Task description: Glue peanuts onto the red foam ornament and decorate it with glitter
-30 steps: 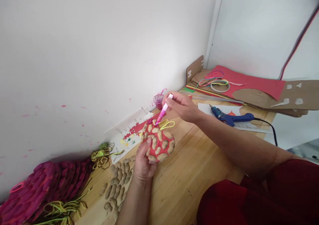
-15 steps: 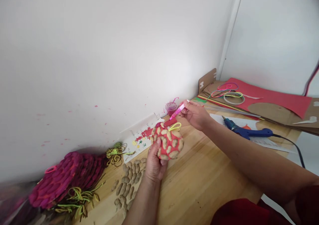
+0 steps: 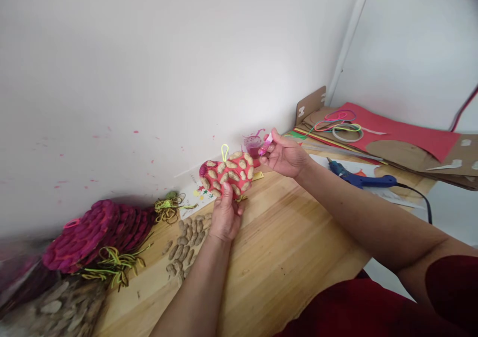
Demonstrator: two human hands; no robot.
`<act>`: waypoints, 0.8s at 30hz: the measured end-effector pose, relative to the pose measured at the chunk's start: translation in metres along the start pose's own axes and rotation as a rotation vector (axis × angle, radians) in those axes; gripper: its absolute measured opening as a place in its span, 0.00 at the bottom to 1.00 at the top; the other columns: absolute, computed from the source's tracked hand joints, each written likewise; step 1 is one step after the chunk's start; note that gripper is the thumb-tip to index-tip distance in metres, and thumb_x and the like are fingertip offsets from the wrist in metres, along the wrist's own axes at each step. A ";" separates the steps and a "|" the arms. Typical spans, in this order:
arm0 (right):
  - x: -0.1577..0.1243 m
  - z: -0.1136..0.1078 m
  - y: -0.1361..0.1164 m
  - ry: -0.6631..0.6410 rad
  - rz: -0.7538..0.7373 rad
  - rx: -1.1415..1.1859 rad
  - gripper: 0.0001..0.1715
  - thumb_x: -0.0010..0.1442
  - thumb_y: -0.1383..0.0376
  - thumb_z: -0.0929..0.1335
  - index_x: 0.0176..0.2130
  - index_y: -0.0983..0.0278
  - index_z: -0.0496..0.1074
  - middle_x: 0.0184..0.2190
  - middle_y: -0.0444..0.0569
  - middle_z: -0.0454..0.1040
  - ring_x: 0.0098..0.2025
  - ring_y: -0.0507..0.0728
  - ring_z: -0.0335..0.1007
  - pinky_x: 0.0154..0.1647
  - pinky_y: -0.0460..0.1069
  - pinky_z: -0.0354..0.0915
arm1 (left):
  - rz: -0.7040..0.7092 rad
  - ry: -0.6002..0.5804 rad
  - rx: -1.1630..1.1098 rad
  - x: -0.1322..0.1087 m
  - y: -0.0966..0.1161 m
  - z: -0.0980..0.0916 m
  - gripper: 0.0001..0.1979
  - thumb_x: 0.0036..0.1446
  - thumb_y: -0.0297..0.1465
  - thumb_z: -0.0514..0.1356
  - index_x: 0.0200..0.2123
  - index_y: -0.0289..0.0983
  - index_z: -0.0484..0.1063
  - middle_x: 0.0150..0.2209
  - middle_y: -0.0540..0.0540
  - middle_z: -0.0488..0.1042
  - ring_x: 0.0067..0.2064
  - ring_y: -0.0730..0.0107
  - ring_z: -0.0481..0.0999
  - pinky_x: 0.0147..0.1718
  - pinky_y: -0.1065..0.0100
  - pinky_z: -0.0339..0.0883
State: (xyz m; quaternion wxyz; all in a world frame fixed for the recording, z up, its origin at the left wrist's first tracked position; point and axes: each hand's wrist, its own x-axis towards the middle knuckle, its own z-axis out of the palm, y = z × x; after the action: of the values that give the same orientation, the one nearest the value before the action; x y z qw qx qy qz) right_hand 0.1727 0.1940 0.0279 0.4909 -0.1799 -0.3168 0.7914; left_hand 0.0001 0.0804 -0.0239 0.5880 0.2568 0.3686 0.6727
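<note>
A red heart-like piece [image 3: 236, 171] covered with peanuts is held up over the table by my left hand [image 3: 226, 215], thumb on its front. One peanut at its left end is painted magenta, and a yellow string loop [image 3: 224, 152] stands at its top. My right hand [image 3: 286, 154] pinches a small brush [image 3: 266, 144] with a white and pink handle, to the right of the piece and apart from it; the bristles are hard to make out. Behind the brush, by the wall, is a cup of magenta paint [image 3: 253, 147].
Loose peanuts [image 3: 186, 240] lie left of my left forearm. Magenta peanut-covered discs [image 3: 85, 235] are stacked at the left beside yellow-green strings [image 3: 115, 265]. A blue glue gun [image 3: 358, 177] with a cable and red and brown sheets [image 3: 407, 133] lie at the right.
The peanut-covered piece has turned in my left hand and moved left and up, its loop now upright. My right hand has drawn the brush away from it, and the camera view has shifted slightly.
</note>
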 end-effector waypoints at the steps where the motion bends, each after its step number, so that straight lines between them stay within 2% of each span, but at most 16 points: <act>1: 0.000 0.000 0.000 -0.005 -0.002 -0.001 0.19 0.61 0.52 0.74 0.31 0.61 0.69 0.20 0.37 0.65 0.27 0.51 0.67 0.29 0.47 0.63 | -0.014 0.000 0.018 -0.001 -0.001 0.000 0.23 0.46 0.47 0.74 0.41 0.41 0.77 0.43 0.46 0.81 0.38 0.70 0.81 0.13 0.80 0.50; 3: 0.001 -0.001 -0.001 -0.012 -0.012 -0.011 0.19 0.61 0.51 0.74 0.31 0.61 0.69 0.20 0.38 0.65 0.27 0.52 0.67 0.29 0.46 0.63 | -0.037 0.014 0.019 -0.003 -0.001 0.000 0.23 0.42 0.45 0.76 0.39 0.41 0.77 0.38 0.50 0.80 0.32 0.75 0.79 0.13 0.81 0.51; 6: 0.002 -0.004 -0.006 0.004 -0.030 -0.018 0.19 0.61 0.51 0.74 0.32 0.61 0.69 0.19 0.37 0.64 0.26 0.51 0.67 0.29 0.46 0.63 | -0.060 0.050 -0.031 -0.007 -0.002 0.004 0.23 0.37 0.40 0.79 0.37 0.41 0.77 0.33 0.55 0.78 0.26 0.81 0.74 0.14 0.81 0.58; 11: 0.006 -0.015 -0.018 0.059 -0.109 -0.012 0.20 0.58 0.50 0.75 0.33 0.61 0.69 0.19 0.36 0.63 0.26 0.50 0.68 0.28 0.45 0.64 | -0.162 0.023 -0.045 -0.016 -0.007 0.012 0.24 0.40 0.42 0.78 0.39 0.40 0.78 0.33 0.52 0.80 0.26 0.76 0.78 0.15 0.80 0.63; 13: 0.007 -0.021 -0.021 0.120 -0.187 -0.107 0.21 0.57 0.49 0.76 0.33 0.60 0.69 0.19 0.36 0.64 0.25 0.50 0.68 0.28 0.45 0.65 | -0.182 -0.004 -0.017 -0.018 -0.010 0.013 0.24 0.41 0.44 0.77 0.38 0.37 0.78 0.30 0.50 0.80 0.24 0.74 0.78 0.14 0.79 0.63; 16: 0.011 -0.028 -0.025 0.244 -0.316 -0.306 0.23 0.54 0.46 0.76 0.34 0.60 0.70 0.20 0.37 0.64 0.25 0.50 0.67 0.28 0.46 0.65 | -0.184 0.010 0.018 -0.018 -0.015 0.012 0.24 0.43 0.44 0.76 0.38 0.36 0.77 0.26 0.51 0.78 0.19 0.77 0.74 0.14 0.79 0.62; 21: 0.021 -0.032 -0.027 0.370 -0.474 -0.569 0.25 0.52 0.44 0.74 0.36 0.61 0.72 0.22 0.39 0.64 0.26 0.51 0.64 0.27 0.46 0.61 | -0.115 0.056 -0.040 -0.015 -0.016 0.009 0.20 0.40 0.34 0.78 0.34 0.36 0.74 0.23 0.55 0.75 0.17 0.84 0.66 0.14 0.81 0.57; 24: 0.032 -0.026 -0.027 0.430 -0.558 -0.817 0.20 0.55 0.48 0.72 0.33 0.62 0.74 0.24 0.41 0.68 0.29 0.52 0.63 0.30 0.47 0.59 | -0.094 0.063 -0.071 -0.016 -0.014 0.012 0.20 0.37 0.28 0.78 0.33 0.36 0.74 0.24 0.56 0.75 0.18 0.83 0.68 0.13 0.82 0.53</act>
State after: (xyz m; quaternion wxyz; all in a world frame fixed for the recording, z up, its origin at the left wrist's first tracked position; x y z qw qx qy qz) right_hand 0.1914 0.2398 0.0279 0.6264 -0.4231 -0.5271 0.3883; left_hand 0.0208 0.0678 -0.0266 0.6160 0.1967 0.3743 0.6646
